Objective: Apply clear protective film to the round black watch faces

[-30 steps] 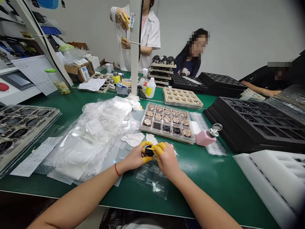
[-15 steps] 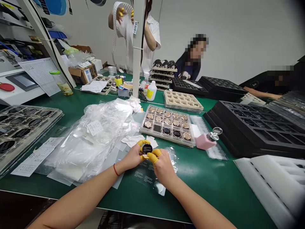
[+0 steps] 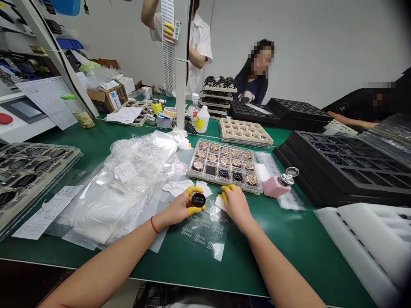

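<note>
My left hand [image 3: 181, 207], in yellow finger cots, pinches a round black disc [image 3: 198, 199] with small white print, its face turned up toward me. To its right, my right hand [image 3: 236, 205], also in finger cots, has its fingers bent together over a small white wipe [image 3: 220, 202]; the fingertips are partly hidden. Below the hands lies a clear film sheet [image 3: 201, 235] with blocks of white print. Behind them stands a clear-lidded tray [image 3: 221, 179] of round gold-coloured watch parts and black discs, one compartment showing a dark square.
Plastic bags [image 3: 128, 184] pile up on the left, beside another tray [image 3: 41, 164]. A pink pump bottle [image 3: 276, 187] stands right of the middle tray. Black foam trays [image 3: 340, 171] and white foam [image 3: 359, 239] take the right side. Several co-workers are across the table.
My right hand has come away from the disc, moving right and slightly up with the white wipe. The left hand keeps the disc in place. A co-worker's printed strip now hangs lower.
</note>
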A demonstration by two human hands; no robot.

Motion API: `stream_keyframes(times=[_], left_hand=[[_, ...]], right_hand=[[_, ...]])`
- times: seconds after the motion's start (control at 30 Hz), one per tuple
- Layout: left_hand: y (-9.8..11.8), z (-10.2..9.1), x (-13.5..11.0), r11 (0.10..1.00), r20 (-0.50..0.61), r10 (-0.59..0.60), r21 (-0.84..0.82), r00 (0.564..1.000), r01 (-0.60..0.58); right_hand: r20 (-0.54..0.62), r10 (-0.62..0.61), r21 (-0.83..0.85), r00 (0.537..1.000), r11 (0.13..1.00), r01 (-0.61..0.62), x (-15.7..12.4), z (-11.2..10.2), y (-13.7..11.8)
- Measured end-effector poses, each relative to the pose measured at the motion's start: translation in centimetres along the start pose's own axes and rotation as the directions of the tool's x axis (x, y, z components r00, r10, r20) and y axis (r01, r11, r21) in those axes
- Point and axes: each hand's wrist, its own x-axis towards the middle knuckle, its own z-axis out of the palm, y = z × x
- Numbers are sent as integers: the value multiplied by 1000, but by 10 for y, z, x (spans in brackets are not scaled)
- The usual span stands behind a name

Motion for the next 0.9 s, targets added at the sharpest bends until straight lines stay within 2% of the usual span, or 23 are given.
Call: stream_keyframes(times=[0.03, 0.1, 0.2, 0.3, 0.4, 0.47, 0.5, 0.57, 0.63, 0.73, 0.8, 0.9], left_hand=[[0, 1, 0, 1000, -4, 3, 3, 1000, -3], [-1, 3, 1, 1000, -10, 17, 6, 1000, -16], [-4, 5, 2, 999, 18, 41, -26, 999, -41], [-8, 7, 2, 997, 39, 42, -65, 998, -40], [-10, 5, 2, 999, -12, 22, -27, 1000, -23], [-10, 3, 2, 1000, -36, 14, 6, 999, -14], [-9, 3, 2, 1000, -41, 10, 13, 999, -9], [-8, 2, 1, 1000, -52, -2, 11, 999, 3], [-6, 3, 0, 1000, -66, -17, 7, 998, 17], [-7, 4, 1, 999, -75, -35, -14, 997, 34], [-8, 4, 2, 999, -71, -37, -38, 997, 34], [-10, 4, 3, 997, -68, -45, -61, 997, 41]], right_hand=[[-34, -17, 61, 999, 998, 19, -1, 1, -4], [-54, -44, 291, 998, 955, 58, -6, 3, -15], [28, -60, 553, 998, 832, 35, -14, 7, -37], [101, -104, 593, 989, 805, 24, -10, 8, -53], [9, -53, 604, 999, 796, 37, 19, 3, -53], [-119, 36, 503, 992, 864, 29, 47, -1, -45], [-169, 65, 392, 983, 920, 7, 61, -3, -41], [-206, 71, 203, 976, 979, -28, 83, -4, -35], [-213, 41, 113, 976, 993, -17, 96, -2, -36], [-210, -63, -9, 976, 998, 63, 106, 6, -47], [-150, -115, -113, 982, 989, 99, 111, 13, -57], [-73, -102, -173, 992, 981, 88, 120, 20, -67]])
